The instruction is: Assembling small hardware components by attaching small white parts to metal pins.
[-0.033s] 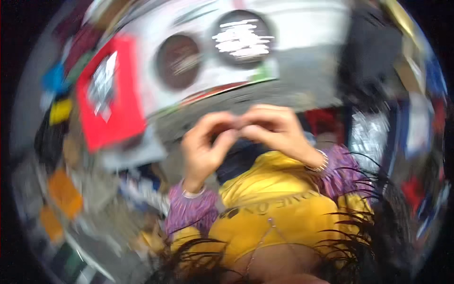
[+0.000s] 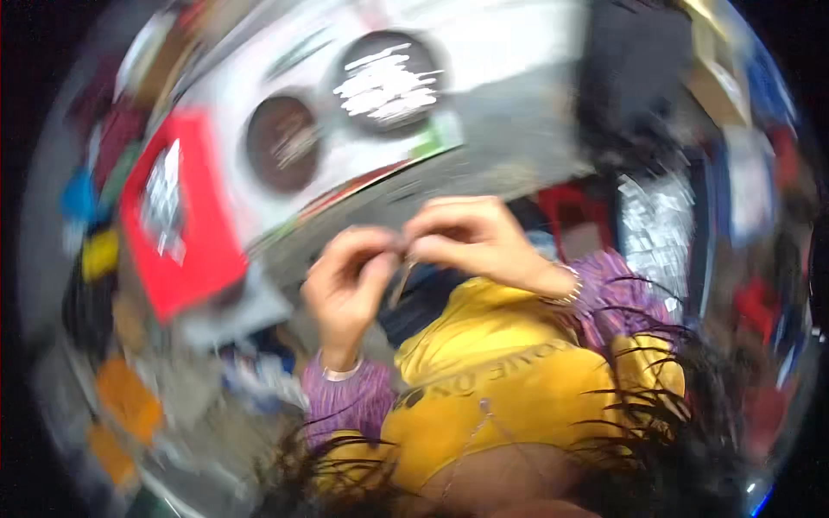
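The picture is blurred by motion. My left hand (image 2: pixel 350 289) and my right hand (image 2: pixel 471 237) meet fingertip to fingertip in the middle of the view, over my yellow top (image 2: pixel 492 371). Both pinch a thin pale strand (image 2: pixel 401 278) that hangs down a little between them; what it is made of I cannot tell. Each wrist has a purple sleeve and a bracelet.
A white panel (image 2: pixel 484 52) with two dark round openings (image 2: pixel 281 142) (image 2: pixel 389 82) lies beyond my hands. A red flat thing (image 2: pixel 194 233) sits at the left, orange pieces (image 2: pixel 129 401) at the lower left, and dark cloth (image 2: pixel 635 78) at the upper right.
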Demonstrator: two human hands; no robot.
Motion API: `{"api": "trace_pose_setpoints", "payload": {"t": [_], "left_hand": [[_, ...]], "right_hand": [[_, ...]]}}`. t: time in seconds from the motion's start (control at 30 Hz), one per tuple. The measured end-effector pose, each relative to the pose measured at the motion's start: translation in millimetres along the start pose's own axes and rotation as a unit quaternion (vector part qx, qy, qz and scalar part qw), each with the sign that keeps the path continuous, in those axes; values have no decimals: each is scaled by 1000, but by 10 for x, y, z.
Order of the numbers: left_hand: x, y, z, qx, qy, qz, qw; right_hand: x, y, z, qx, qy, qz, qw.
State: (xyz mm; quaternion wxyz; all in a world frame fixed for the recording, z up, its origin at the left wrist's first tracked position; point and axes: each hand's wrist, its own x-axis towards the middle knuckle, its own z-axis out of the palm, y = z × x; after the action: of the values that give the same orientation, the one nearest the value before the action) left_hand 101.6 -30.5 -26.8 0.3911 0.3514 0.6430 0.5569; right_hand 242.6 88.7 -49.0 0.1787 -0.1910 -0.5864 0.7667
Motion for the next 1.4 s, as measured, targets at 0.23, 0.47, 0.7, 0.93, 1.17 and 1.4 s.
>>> {"api": "trace_pose_setpoints", "payload": {"t": [0.23, 0.47, 0.7, 0.93, 1.17, 1.4], "left_hand": [[77, -32, 20, 36, -63, 101, 992], [124, -27, 119, 25, -115, 93, 989], [67, 57, 190, 84, -89, 95, 988], [149, 184, 169, 60, -102, 67, 991], [78, 445, -324, 164, -83, 53, 982], [269, 611, -1410, 286, 137, 105, 943]], "right_hand": [[-977, -560, -545, 145, 173, 112, 968], [-2347, -280, -1445, 22, 517, 104, 849], [-3111, 192, -2258, -22, 670, 129, 731], [-3456, 372, -2254, -285, 648, 173, 685], [-3051, 553, -2318, 204, 130, 144, 960], [-1242, 5, -696, -160, -24, 175, 971]]}}
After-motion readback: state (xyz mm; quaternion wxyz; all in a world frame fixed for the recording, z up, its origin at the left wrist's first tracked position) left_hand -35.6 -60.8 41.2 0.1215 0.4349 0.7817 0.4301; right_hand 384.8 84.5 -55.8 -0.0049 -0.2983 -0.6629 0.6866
